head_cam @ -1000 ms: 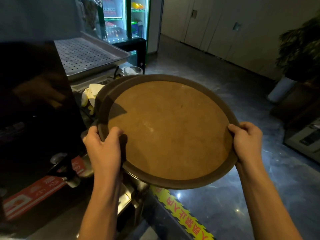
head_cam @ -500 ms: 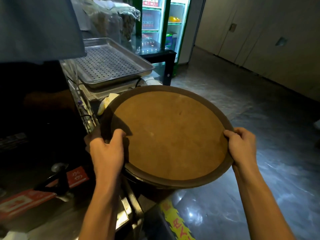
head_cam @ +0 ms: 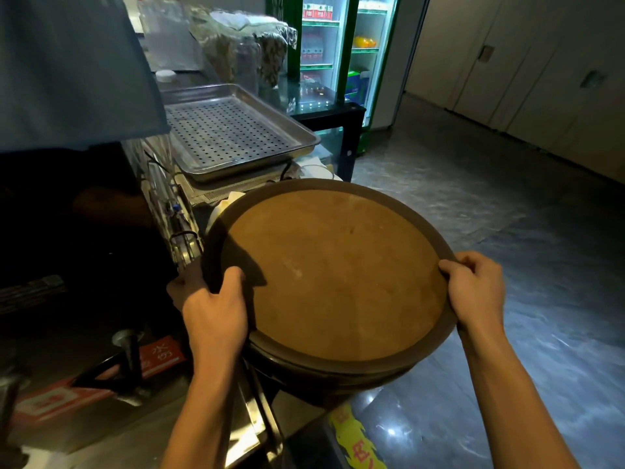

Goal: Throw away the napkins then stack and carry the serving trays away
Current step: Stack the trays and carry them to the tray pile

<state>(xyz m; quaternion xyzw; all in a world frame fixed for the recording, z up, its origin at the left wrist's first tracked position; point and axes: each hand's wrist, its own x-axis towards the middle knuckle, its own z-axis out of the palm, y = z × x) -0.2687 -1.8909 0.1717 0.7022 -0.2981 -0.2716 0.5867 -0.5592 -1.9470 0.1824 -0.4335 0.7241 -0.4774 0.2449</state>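
both hands grip trays [head_cam: 331, 279] — (stacked)

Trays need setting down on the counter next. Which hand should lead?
Probably the left hand: it grips the round trays on the rim nearest the counter. The right hand holds the far rim, out over the floor.
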